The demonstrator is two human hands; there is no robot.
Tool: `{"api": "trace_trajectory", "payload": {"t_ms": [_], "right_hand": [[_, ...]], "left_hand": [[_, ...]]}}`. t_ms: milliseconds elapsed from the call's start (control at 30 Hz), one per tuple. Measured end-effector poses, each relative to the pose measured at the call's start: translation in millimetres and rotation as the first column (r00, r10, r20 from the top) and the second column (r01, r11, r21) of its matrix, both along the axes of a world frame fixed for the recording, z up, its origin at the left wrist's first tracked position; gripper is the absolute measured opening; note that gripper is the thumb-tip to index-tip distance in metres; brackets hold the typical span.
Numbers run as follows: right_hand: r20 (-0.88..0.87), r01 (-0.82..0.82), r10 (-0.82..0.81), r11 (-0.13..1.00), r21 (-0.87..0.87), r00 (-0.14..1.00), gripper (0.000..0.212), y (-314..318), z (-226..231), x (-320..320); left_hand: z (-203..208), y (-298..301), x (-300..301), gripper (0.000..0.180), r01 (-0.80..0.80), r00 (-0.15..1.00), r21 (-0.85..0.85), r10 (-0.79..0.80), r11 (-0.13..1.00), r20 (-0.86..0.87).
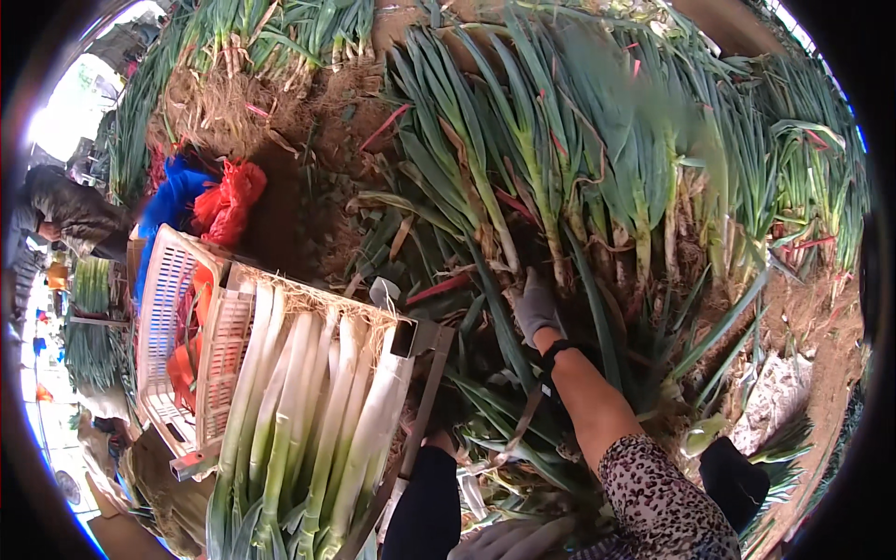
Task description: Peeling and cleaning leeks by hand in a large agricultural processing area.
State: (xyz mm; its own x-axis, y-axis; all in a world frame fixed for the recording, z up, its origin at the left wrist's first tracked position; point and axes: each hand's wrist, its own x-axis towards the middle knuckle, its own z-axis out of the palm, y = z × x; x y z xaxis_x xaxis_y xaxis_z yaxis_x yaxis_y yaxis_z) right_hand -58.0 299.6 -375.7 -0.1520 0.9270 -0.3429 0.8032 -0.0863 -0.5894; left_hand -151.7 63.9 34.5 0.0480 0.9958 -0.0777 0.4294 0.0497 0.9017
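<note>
My right hand point(537, 310), in a grey glove, reaches from a leopard-spotted sleeve to the foot of the standing leeks. Its fingers are apart beside the root end of one leek point(504, 247); whether they touch it I cannot tell. A dark band circles that wrist. My left hand point(515, 539), also in a pale grey glove, lies low at the bottom edge with its fingers stretched, partly cut off. To the left, several trimmed leeks point(297, 383) with white stalks lie in a metal-framed rack point(425, 359), roots at the far end.
A pale plastic crate point(173, 261) by the rack contains orange-red netting. Blue netting point(175, 191) and red netting point(231, 198) lie behind it. Leek piles point(747, 159) stretch across the far side, over brown soil. Loose leaves cover the ground. Another person point(75, 210) is at far left.
</note>
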Motion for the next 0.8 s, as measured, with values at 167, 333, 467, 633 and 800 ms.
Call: {"api": "trace_trajectory", "payload": {"t_ms": [167, 333, 467, 633, 800], "right_hand": [[-0.149, -0.172, 0.142, 0.962, -0.214, 0.979, 0.066, 23, 28, 39], [-0.637, -0.503, 0.311, 0.853, -0.140, 0.705, 0.046, -41, 114, 134], [-0.768, -0.369, -0.321, 0.733, -0.572, 0.553, 0.037, -98, 119, 219], [-0.529, -0.089, -0.231, 0.856, -0.510, 0.816, 0.034, -118, 217, 228], [-0.650, -0.001, -0.264, 0.926, -0.377, 0.712, 0.033, -171, 281, 271]], "left_hand": [[8, 9, 13, 0.032, -0.025, 1.000, 0.020, 0.025, 0.999, -0.011], [13, -4, 33, 0.030, -0.071, 0.997, -0.007, 0.071, 0.997, -0.021], [21, -16, 87, 0.028, -0.025, 0.999, -0.020, 0.026, 0.999, 0.020], [10, -46, 134, 0.020, -0.074, 0.995, 0.033, 0.071, 0.997, 0.065], [-9, -50, 155, 0.015, -0.018, 0.995, 0.130, 0.030, 0.991, -0.092]]}}
